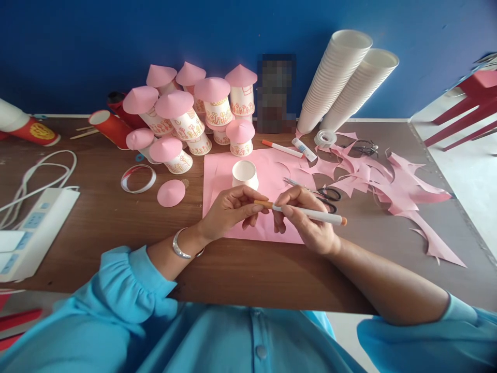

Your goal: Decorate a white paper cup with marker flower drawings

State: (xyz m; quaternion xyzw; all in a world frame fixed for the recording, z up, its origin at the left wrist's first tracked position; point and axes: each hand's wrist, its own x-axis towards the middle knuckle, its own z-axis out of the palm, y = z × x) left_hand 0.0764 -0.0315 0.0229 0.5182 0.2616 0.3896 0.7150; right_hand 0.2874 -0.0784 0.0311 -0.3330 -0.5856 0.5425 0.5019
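Note:
My right hand (pixel 306 220) grips a white marker pen (pixel 310 212) by its barrel, held level over a pink paper sheet (pixel 267 176). My left hand (pixel 233 207) pinches the pen's orange cap end, fingers closed around it. A plain white paper cup (pixel 245 174) stands upside down on the pink sheet just beyond my hands. Black-handled scissors (pixel 328 196) lie right of the cup, partly behind my right hand.
Several decorated cups with pink cone lids (pixel 194 116) cluster at the back. Two long stacks of white cups (pixel 341 77) lean on the blue wall. Pink paper scraps (pixel 392 186) spread right. Another marker (pixel 281 148), glue tube (pixel 304 149), tape rolls (pixel 137 178), loose pink cone (pixel 171 192), power strip (pixel 31 233) lie around.

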